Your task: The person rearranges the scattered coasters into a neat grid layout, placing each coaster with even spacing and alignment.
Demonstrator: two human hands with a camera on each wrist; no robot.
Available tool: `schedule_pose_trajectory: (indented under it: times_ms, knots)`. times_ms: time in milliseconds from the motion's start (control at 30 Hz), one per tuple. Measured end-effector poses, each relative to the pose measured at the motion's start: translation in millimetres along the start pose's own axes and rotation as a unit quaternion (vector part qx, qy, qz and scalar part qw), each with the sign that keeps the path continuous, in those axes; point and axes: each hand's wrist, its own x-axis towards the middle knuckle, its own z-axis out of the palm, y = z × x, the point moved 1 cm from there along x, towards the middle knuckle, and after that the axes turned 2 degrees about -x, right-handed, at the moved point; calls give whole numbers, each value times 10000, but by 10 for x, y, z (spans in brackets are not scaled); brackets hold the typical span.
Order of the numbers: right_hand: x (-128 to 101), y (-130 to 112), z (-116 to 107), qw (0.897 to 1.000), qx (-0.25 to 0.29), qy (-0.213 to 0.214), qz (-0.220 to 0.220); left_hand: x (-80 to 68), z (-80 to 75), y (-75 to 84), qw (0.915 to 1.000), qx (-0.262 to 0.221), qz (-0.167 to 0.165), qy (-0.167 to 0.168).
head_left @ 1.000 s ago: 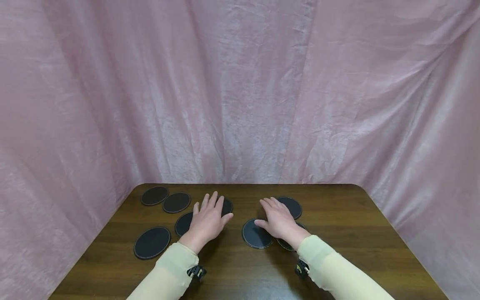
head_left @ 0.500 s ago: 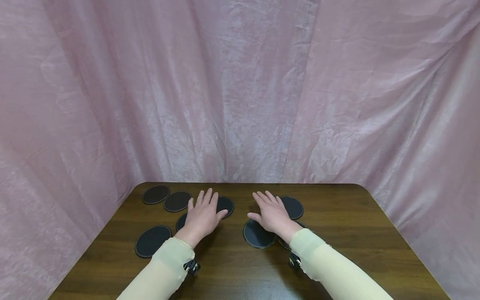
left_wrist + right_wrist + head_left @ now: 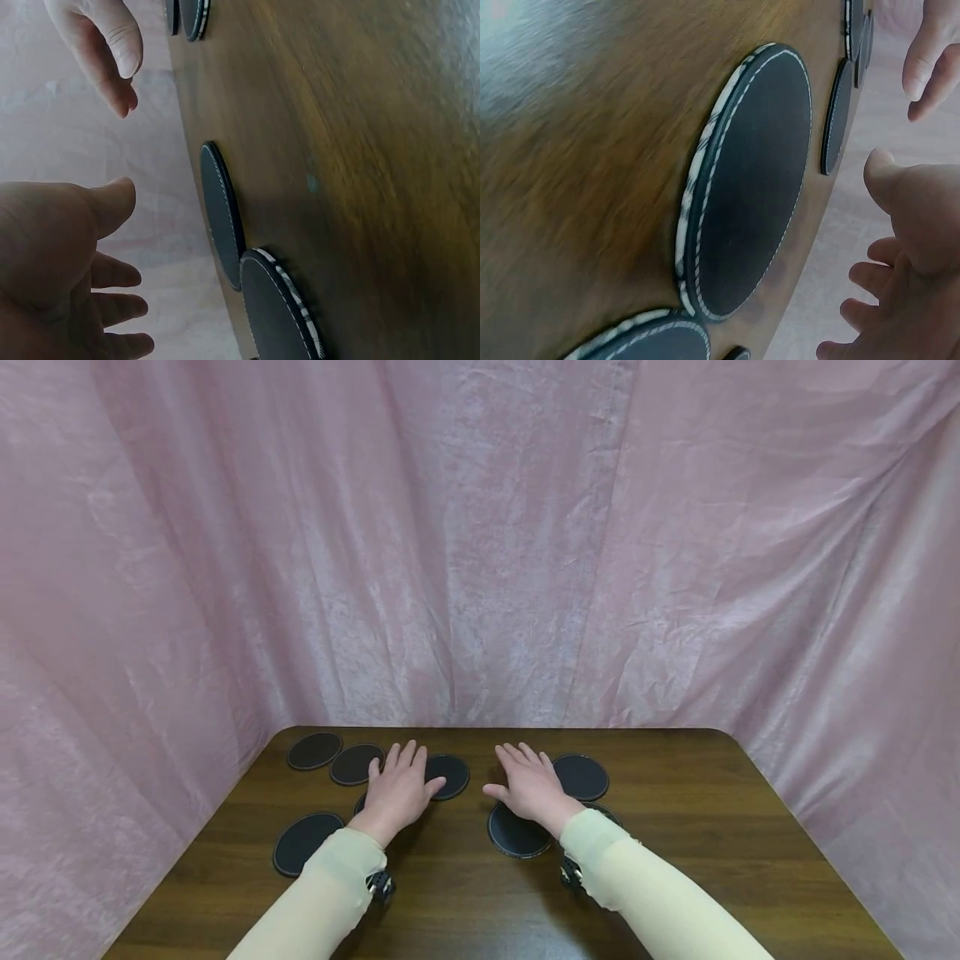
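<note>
My left hand [image 3: 396, 791] hovers palm down with its fingers spread over the left group of round black coasters. Just right of its thumb lies one coaster [image 3: 450, 776], and another [image 3: 360, 803] is mostly hidden behind the hand. Over the right group my right hand [image 3: 531, 785] is held the same way, fingers extended. Below its palm is a coaster [image 3: 517, 832]; a second [image 3: 583, 777] lies beyond it, and a third [image 3: 609, 814] is partly covered by the wrist. In the right wrist view, a gap separates the right hand [image 3: 922, 240] from a white-stitched coaster [image 3: 754, 187] with a patterned edge.
Further coasters lie on the left: two at the back, one [image 3: 314, 751] beside the other [image 3: 356, 765], and one [image 3: 303, 842] by the left forearm. The brown wooden table [image 3: 697, 860] has rounded far corners. Behind it hangs a pink curtain [image 3: 510, 543].
Both hands have drifted to the left above the table, with fingers still extended. The coasters keep their arrangement.
</note>
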Motion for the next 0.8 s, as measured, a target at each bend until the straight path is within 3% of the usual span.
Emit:
schedule_pose_trajectory:
  times_ms: [367, 800]
  knots:
    - [123, -161, 116, 9998, -78, -202, -46, 87, 26, -102, 9994, -5, -190, -294]
    - [265, -317, 209, 9989, -204, -416, -22, 107, 99, -148, 9995, 138, -239, -119]
